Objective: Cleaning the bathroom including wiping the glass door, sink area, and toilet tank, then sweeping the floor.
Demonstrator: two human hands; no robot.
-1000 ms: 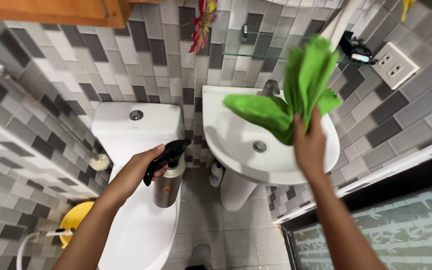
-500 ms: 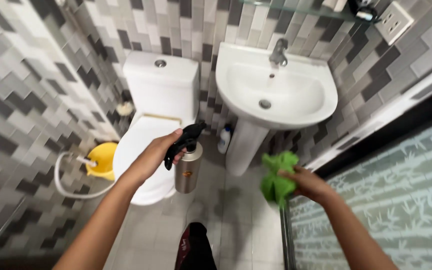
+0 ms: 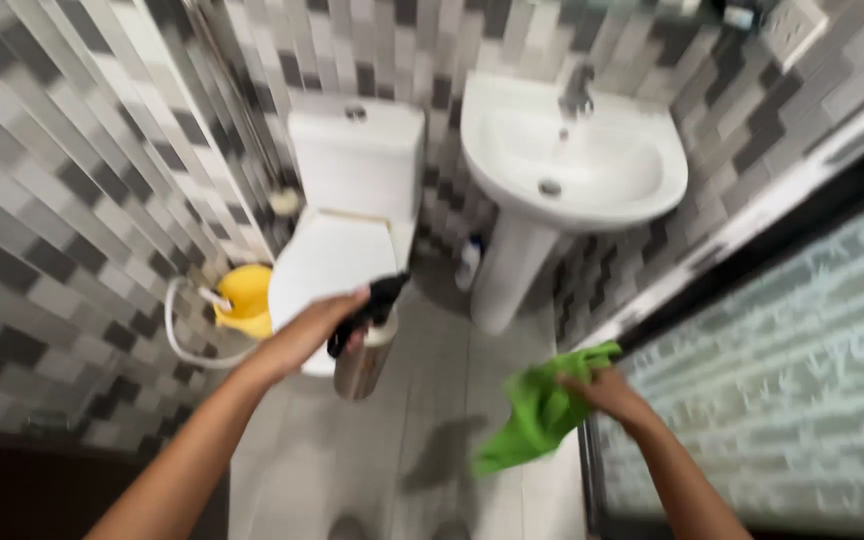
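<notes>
Grip matters: left hand [image 3: 314, 325] clasps the black-triggered steel spray bottle [image 3: 365, 350] mid-frame; right hand [image 3: 600, 392] pinches the green cloth [image 3: 535, 420], best kept bunched.

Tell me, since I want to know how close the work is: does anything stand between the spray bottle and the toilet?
Nothing visible does. The left hand holds the spray bottle right at the front edge of the toilet, whose lid is shut. The right hand holds the green cloth off to the side, over the floor.

Green cloth [image 3: 537, 418] dropped lower, hanging unbunched.
</notes>
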